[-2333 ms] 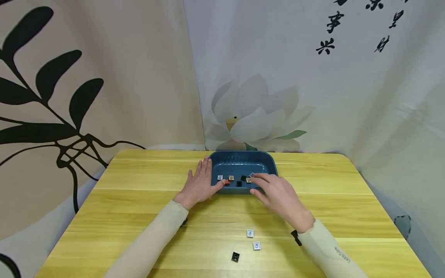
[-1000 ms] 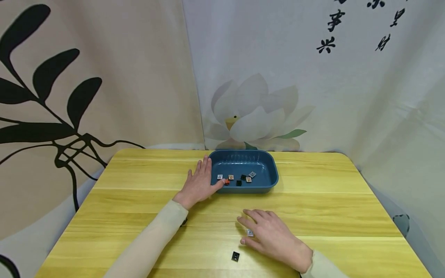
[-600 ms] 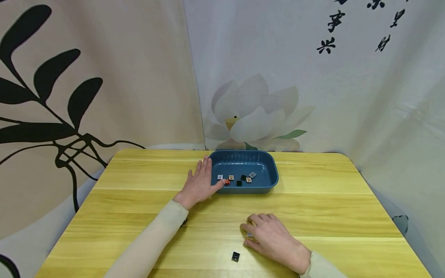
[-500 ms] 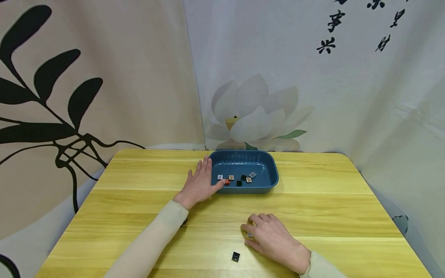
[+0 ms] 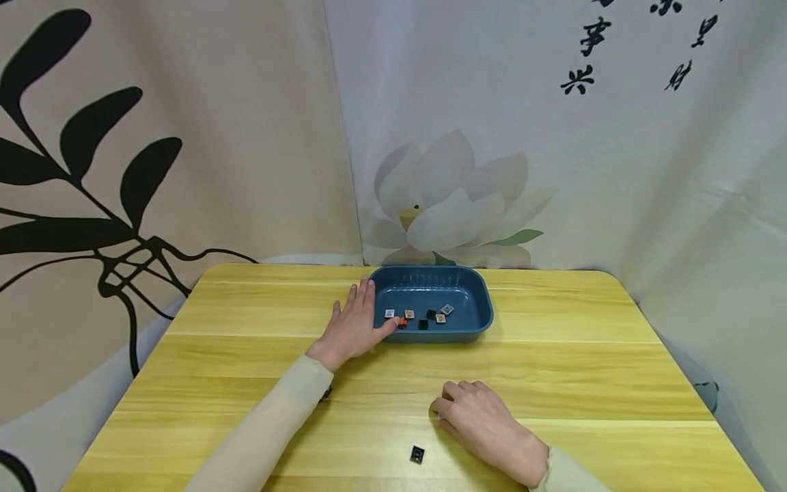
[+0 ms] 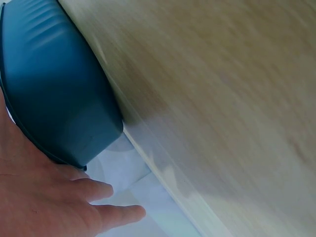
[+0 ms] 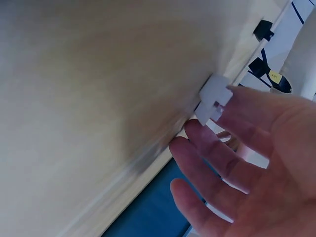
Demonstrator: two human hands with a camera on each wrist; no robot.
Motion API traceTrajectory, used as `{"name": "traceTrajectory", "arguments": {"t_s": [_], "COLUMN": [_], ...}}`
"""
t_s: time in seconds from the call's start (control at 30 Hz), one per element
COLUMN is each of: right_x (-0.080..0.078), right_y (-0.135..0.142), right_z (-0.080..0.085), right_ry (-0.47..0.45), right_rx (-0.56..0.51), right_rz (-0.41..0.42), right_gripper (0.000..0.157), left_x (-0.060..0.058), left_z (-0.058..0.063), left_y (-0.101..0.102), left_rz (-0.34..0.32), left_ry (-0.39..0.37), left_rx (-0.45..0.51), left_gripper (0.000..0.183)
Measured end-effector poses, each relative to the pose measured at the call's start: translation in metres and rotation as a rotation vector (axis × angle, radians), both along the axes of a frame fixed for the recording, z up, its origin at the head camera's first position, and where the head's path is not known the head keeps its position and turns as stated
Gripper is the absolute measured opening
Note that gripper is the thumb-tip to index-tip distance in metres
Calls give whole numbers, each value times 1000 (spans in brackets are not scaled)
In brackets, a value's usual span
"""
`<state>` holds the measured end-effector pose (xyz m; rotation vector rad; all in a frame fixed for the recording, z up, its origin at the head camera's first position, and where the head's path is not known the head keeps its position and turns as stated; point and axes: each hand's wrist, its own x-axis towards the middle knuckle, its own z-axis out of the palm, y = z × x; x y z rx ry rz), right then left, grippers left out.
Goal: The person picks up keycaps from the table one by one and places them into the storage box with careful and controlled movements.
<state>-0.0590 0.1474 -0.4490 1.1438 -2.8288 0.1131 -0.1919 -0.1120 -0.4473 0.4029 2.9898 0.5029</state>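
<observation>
My left hand (image 5: pixel 350 328) lies with straight fingers along the left side of a blue tray (image 5: pixel 455 337), its thumb over the front rim. In the left wrist view, the fingers (image 6: pixel 118 215) extend past the tray's outer wall. My right hand (image 5: pixel 482 424) is low over the table, pinching a small white square piece (image 7: pixel 213 94) with a notch in its edge between thumb and forefinger; the other fingers are loosely bent. In the head view the hand hides most of that piece. A small black square piece (image 5: pixel 417 454) lies on the table left of this hand.
Inside the tray are several small squares, among them a white piece (image 5: pixel 447 309), a black piece (image 5: pixel 423 324) and an orange-red piece (image 5: pixel 402 322). The tray stands at the back edge of the wooden table (image 5: pixel 246 383), before a printed curtain (image 5: pixel 277 137).
My right hand has left the tray and come down to the front of the table, where its fingers have closed on the white piece. My left hand and the tray stay put.
</observation>
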Motion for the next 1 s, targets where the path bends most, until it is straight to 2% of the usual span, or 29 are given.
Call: {"name": "traceTrajectory", "arguments": {"t_s": [0.23,0.57,0.8,1.0], "right_x": [-2,-8,-13,-23], "right_y": [1,4,7,11], "right_z": [-1,3,10,18], "right_ry": [34,118,122,175], "right_rx": [-19,-115,-166,-224], "right_rz": [17,27,2,-39], "right_gripper": [5,9,13,18], "left_x": [-1,-1,0,0], "left_z": [-1,-2,-1,-1], "left_y": [0,-1,-1,-1], "left_rz": [-1,-9,-9,-7], "left_ry": [0,17,14,12], "left_rx": [7,2,7,19], "left_gripper": [106,106,106,105]}}
